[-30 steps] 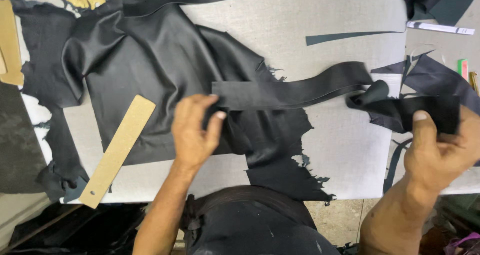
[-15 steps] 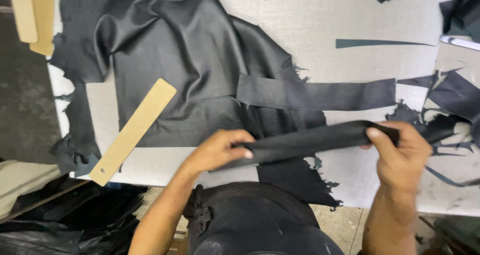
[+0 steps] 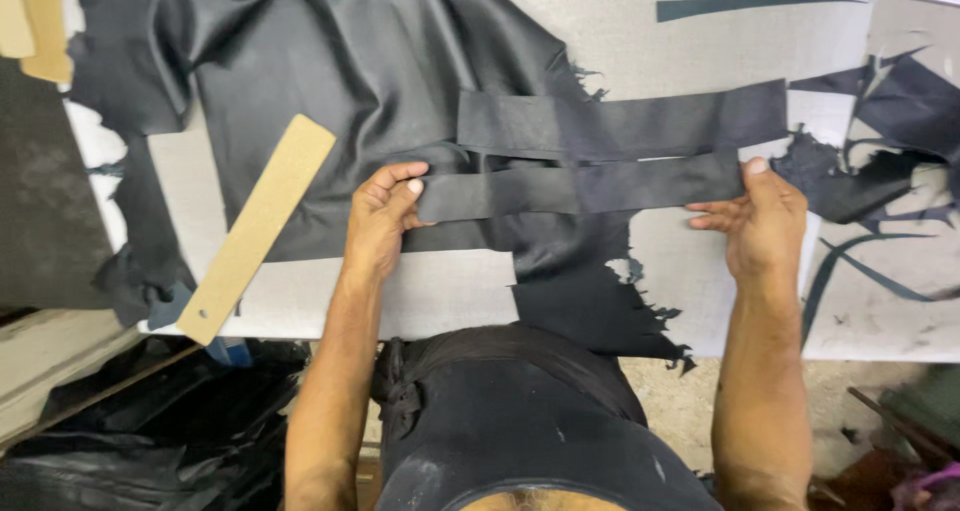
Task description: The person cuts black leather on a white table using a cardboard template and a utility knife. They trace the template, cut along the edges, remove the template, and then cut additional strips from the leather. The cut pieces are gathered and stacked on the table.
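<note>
Between the two sets of fingertips — a dark leather strip (image 3: 580,189) stretched flat on the grey table (image 3: 440,296), left hand (image 3: 380,221) pinching one end, right hand (image 3: 762,221) gripping the other. Just beyond the fingers lies a second, wider strip (image 3: 620,123), parallel, over the black hide (image 3: 350,81). A cardboard template (image 3: 255,229) sits left of the left fingers — apart.

Your left hand (image 3: 380,221) and right hand (image 3: 762,223) are bare, with no gloves, rings or watch, and both forearms are uncovered to the lower edge of the view. You wear a dark, nearly black garment (image 3: 520,441) over the torso, gathered into a knot at its left side and marked with faint pale scuffs.
</note>
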